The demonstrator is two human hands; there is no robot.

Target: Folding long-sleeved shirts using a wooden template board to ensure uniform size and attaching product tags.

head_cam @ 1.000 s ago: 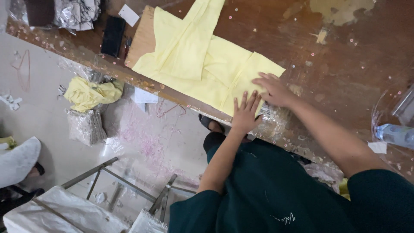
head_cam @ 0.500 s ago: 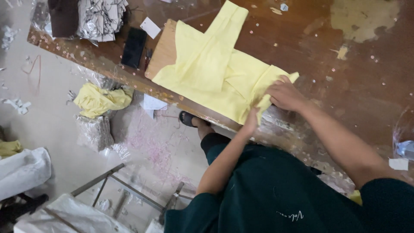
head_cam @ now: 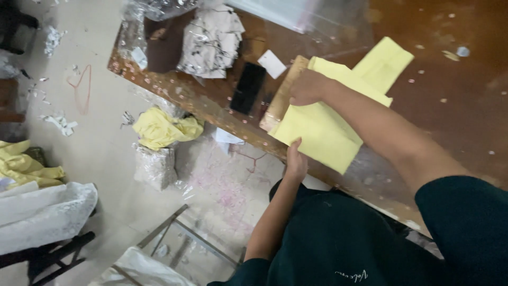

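A folded pale yellow garment (head_cam: 328,127) lies on a worn brown wooden table (head_cam: 455,106), partly over a flat brown cardboard board (head_cam: 279,100). My right hand (head_cam: 307,87) reaches across from the right and grips the folded edge of the garment where it meets the board. At the table's near edge, my left hand (head_cam: 295,159) pinches the garment's lower corner, thumb on top. One yellow sleeve part (head_cam: 383,61) sticks out toward the far side.
A black phone (head_cam: 247,87) and a white tag (head_cam: 272,63) lie beside the board. Crinkled plastic-wrapped bundles (head_cam: 209,39) sit at the table's end. On the floor are a yellow cloth heap (head_cam: 164,127) on a plastic bag (head_cam: 153,167), white lace fabric (head_cam: 42,212) and a metal frame (head_cam: 185,238).
My right hand has carried the garment's right part over to the left, folding it smaller. My left hand shifted along the near edge. The view swung left.
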